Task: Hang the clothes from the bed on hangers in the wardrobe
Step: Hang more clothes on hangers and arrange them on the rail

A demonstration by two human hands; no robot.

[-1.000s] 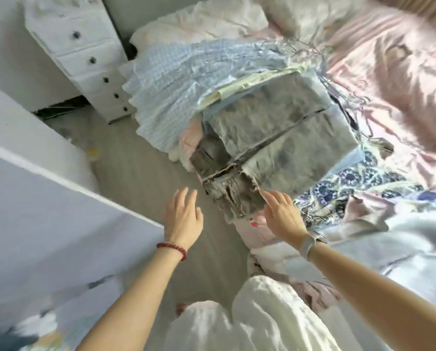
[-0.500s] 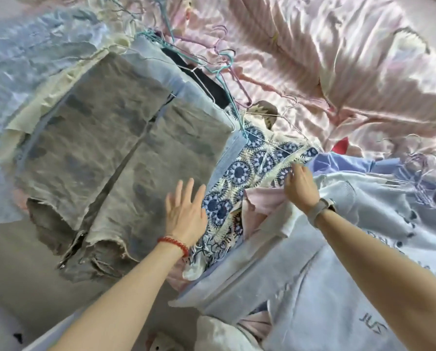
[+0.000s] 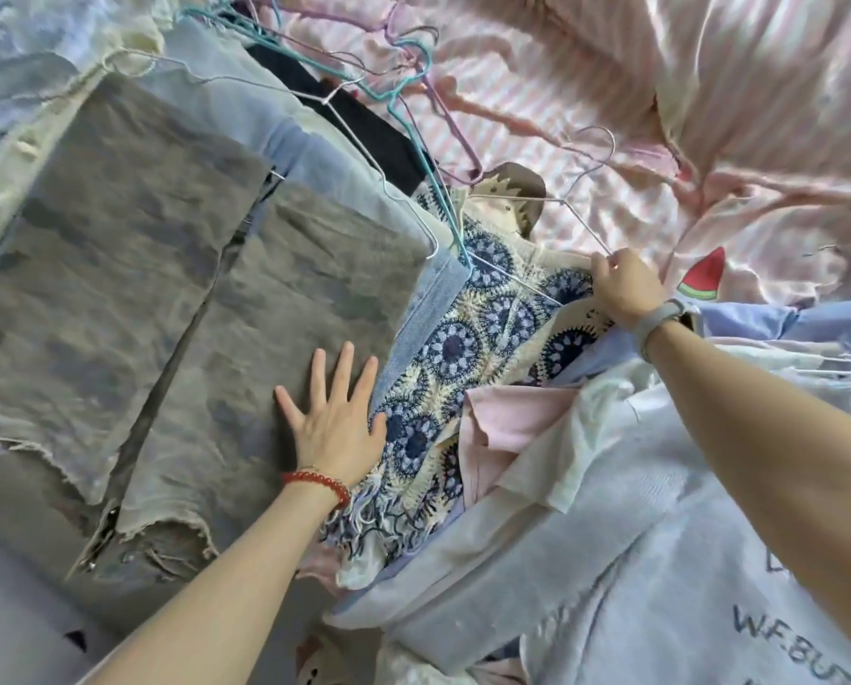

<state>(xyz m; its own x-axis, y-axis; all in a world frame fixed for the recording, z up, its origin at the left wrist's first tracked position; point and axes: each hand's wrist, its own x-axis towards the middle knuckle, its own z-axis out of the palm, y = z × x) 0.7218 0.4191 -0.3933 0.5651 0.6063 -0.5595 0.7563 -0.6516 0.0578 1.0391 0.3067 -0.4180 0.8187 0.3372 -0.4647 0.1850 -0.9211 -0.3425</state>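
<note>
A heap of clothes covers the bed. My left hand (image 3: 334, 417) lies flat with spread fingers on grey washed jeans (image 3: 176, 309), its thumb side touching a blue-and-cream crochet top (image 3: 468, 348). My right hand (image 3: 623, 286) pinches the thin wire of a white hanger (image 3: 579, 185) that lies on the crochet top's upper edge. More wire hangers (image 3: 408, 96), teal, white and lilac, lie tangled above the jeans. A pink garment (image 3: 507, 427) and a white one (image 3: 576, 447) overlap the crochet top at its lower right.
A pink striped bedsheet (image 3: 660, 101) fills the upper right. A pale blue sweatshirt with lettering (image 3: 710, 585) lies under my right forearm. Light blue checked cloth (image 3: 23, 56) sits at the upper left. The floor (image 3: 13, 610) shows at the lower left.
The view swung from the floor and drawers onto the bed. My left hand came down flat on the jeans. My right hand reached up the crochet top and took hold of the hanger wire.
</note>
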